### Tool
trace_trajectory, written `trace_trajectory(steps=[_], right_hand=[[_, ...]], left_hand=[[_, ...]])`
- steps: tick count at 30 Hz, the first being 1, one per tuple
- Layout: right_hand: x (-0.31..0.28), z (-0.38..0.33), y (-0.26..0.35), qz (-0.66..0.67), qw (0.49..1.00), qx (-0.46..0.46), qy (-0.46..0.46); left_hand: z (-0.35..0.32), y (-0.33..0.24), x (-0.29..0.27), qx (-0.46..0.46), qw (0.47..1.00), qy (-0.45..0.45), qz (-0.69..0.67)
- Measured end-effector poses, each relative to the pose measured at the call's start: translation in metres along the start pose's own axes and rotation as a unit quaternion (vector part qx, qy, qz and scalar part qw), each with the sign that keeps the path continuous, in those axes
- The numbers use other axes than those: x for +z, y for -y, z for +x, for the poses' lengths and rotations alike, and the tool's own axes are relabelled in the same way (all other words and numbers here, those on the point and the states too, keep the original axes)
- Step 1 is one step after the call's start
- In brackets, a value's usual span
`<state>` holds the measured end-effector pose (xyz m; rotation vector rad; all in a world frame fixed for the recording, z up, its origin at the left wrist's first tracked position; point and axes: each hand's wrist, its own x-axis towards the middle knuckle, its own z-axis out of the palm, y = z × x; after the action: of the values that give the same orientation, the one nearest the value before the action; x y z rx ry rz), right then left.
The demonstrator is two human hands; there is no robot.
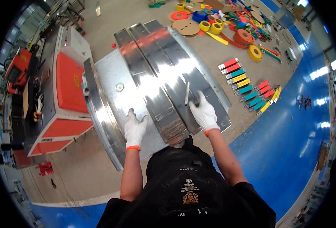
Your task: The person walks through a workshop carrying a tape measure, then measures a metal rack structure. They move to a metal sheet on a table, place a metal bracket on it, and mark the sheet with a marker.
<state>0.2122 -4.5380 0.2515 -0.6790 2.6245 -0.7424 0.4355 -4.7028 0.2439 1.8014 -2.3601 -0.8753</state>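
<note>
The left hand (134, 129), in a white glove, lies flat and spread on the bare metal counter (111, 81), just left of the long shiny strips (158, 81). The right hand (203, 113), also gloved, is closed around a thin grey tool (187, 93) that stands tilted on the strips lying side by side along the counter. A red-and-white machine (63, 95) stands to the left. On the floor to the right lie short coloured bars (248, 88) in a row, and tape rolls (229, 26) farther off.
</note>
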Motion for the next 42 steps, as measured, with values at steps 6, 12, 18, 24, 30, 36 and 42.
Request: trace_trajectory(steps=[6,12,18,24,30,36,42], right_hand=[[0.024,0.044,0.03,-0.116,0.989,-0.021,0.087],[0.004,0.036,0.026,-0.104,0.989,-0.009,0.109],[0.006,0.016,-0.043,0.248,0.958,0.048,0.137],[0.008,-0.021,-0.085,0.567,0.805,0.13,0.114],[0.011,-0.053,-0.088,0.587,0.785,0.125,0.15],[-0.006,-0.064,-0.092,0.591,0.778,0.139,0.163],[-0.005,-0.068,-0.091,0.55,0.794,0.15,0.209]], left_hand=[[-0.012,-0.022,0.018,0.003,1.0,0.015,0.006],[-0.011,-0.058,0.035,0.06,0.997,-0.001,0.037],[-0.01,-0.089,0.061,0.025,0.99,-0.031,0.139],[-0.006,-0.11,0.068,-0.044,0.992,0.003,0.116],[-0.003,-0.126,0.069,-0.099,0.991,0.028,0.085],[0.002,-0.116,0.063,-0.128,0.989,0.046,0.058],[0.004,-0.078,0.056,-0.086,0.994,0.036,0.051]])
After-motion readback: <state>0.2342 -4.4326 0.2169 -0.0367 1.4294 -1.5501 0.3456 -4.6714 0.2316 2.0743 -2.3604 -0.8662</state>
